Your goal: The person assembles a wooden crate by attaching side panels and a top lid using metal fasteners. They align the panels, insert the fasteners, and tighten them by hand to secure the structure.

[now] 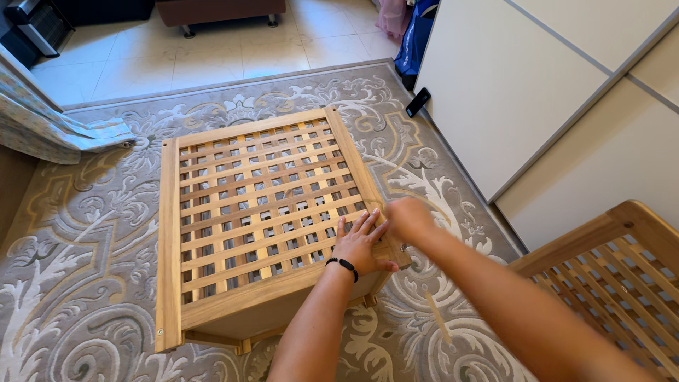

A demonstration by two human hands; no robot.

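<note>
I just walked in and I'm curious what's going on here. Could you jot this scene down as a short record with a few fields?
Setting: patterned rug on a tiled floor, beside white cabinet doors
Main thing: square wooden lattice box, lying on the rug
Left hand: flat on the lattice near the box's right corner; black wristband
Right hand: on the box's right edge, blurred
Nearby: second wooden lattice panel at right; small black object by the cabinet; curtain at left

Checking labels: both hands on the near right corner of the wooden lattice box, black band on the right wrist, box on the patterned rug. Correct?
One error: the black band is on the left wrist, as the head view shows. The rest stands: left hand and right hand are at the near right corner of the wooden lattice box, which sits on the patterned rug.
</note>
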